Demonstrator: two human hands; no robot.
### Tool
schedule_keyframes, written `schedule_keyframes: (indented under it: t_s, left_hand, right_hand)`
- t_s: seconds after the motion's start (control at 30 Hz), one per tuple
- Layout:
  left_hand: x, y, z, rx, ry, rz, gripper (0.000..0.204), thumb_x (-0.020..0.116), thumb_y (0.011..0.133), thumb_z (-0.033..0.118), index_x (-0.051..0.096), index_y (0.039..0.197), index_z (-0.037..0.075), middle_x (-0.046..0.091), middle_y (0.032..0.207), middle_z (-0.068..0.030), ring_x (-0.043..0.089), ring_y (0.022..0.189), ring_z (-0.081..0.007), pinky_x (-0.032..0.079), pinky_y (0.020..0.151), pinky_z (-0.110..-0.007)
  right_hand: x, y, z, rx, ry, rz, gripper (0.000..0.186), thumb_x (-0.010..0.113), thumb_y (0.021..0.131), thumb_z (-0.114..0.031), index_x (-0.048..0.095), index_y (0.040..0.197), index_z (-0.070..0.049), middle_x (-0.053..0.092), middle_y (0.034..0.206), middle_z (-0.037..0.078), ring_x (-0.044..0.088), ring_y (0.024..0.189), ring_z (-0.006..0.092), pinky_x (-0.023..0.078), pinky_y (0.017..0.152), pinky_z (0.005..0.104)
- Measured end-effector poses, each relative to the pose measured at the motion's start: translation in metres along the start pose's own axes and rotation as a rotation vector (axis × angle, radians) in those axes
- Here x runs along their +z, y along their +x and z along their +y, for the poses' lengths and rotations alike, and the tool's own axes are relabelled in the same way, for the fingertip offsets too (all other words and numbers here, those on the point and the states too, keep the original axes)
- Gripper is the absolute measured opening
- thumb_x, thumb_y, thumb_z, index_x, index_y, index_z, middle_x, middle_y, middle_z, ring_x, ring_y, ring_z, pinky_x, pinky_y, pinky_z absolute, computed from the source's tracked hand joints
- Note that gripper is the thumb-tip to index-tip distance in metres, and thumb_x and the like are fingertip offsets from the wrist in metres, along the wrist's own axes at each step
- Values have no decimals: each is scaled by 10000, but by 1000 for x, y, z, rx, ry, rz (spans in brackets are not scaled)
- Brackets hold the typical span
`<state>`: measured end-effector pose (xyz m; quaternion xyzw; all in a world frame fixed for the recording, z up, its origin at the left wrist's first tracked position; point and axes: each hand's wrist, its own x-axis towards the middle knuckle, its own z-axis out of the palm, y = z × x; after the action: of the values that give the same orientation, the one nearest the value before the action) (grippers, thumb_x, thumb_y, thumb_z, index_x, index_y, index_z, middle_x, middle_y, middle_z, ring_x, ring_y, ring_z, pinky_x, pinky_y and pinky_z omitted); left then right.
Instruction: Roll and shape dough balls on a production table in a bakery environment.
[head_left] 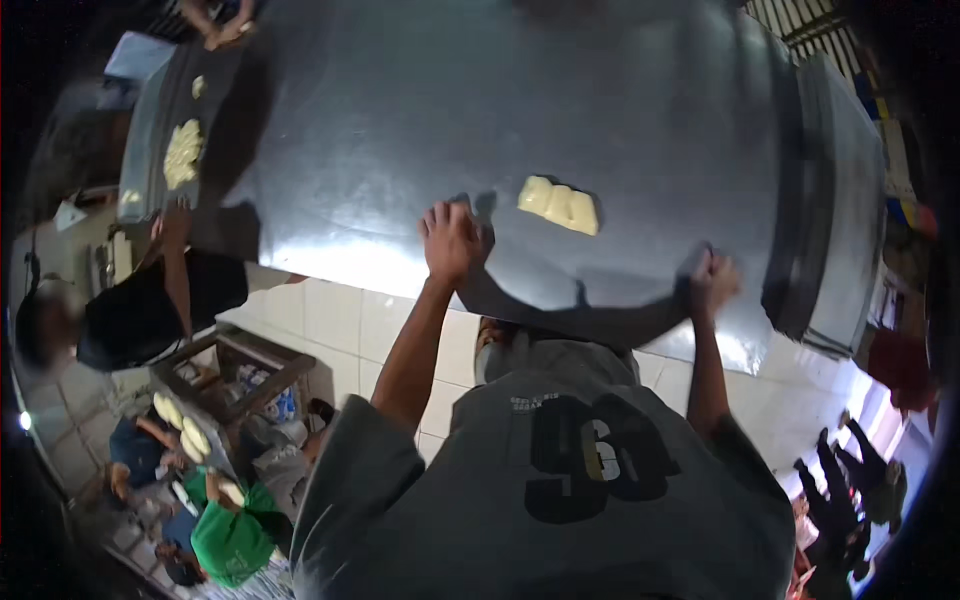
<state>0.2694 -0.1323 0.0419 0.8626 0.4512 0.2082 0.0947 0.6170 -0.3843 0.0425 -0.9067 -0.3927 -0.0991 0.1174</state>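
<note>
A low wooden crate stands on the tiled floor, well to the left of the dough and below the worktop's near edge; small packets lie inside it, too blurred to name. Beside the crate, flat pale pieces rest on a tray, with people crouched around them, one in a green shirt.

The dough, a pale slab marked into blocks, lies on the grey metal worktop. The left hand rests on the worktop just left of the dough, fingers curled and pressing down, holding nothing that shows. The right hand sits at the worktop's near edge, right of the dough and apart from it; its fingers are bunched into a fist, and I cannot tell whether anything is inside.

Far left of the dough, a heap of pale lumps lies on the worktop, with another person's arm reaching up near it. Right of the dough, a raised metal band crosses the worktop. The room is dim, and white floor tiles shine under the near edge.
</note>
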Motion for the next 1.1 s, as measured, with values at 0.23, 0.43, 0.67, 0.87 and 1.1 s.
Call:
schedule_keyframes:
  t_s: [0.23, 0.43, 0.67, 0.87, 1.1]
  left_hand:
    - [1, -48, -43, 91, -28, -50, 117, 598, 847, 127, 547, 904, 40, 502, 820, -112, 453, 724, -272, 401, 706, -400]
    - [22, -16, 26, -180, -219, 193, 175, 606, 869, 107, 470, 765, 71, 490, 766, -101, 462, 731, -290, 397, 787, -439]
    - [-22, -66, 67, -165, -668, -133, 314, 657, 829, 120, 509, 1083, 11, 514, 1064, -150, 501, 885, -329, 382, 899, -462]
    - [-14, -29, 84, 187, -501, -419, 379, 597, 840, 60, 494, 1199, -2, 555, 1119, -168, 546, 976, -336, 445, 864, -388]
    - [4, 20, 79, 144, -854, -235, 481, 540, 815, 15, 449, 1287, -5, 535, 1197, -190, 519, 1094, -360, 426, 931, -399]
  right_hand:
    - [-16, -42, -5, -209, -69, 209, 296, 646, 879, -285, 546, 704, -68, 522, 667, 48, 497, 645, 228, 419, 736, 349]
    - [4, -3, -77, 135, 295, 147, 252, 722, 798, -259, 588, 734, -56, 524, 683, 56, 521, 696, 257, 421, 755, 388]
    - [-42, -64, -90, 174, 730, -88, 303, 692, 776, -70, 591, 1061, -45, 607, 978, 97, 586, 807, 221, 490, 758, 307]
    - [-11, -15, -151, -117, 1074, -717, 342, 665, 811, -73, 585, 1138, -12, 630, 1005, 102, 600, 857, 165, 489, 764, 281]
    - [64, 45, -203, -167, 574, -315, 463, 546, 916, -164, 400, 1325, -4, 652, 1038, 193, 644, 875, 285, 499, 786, 335]
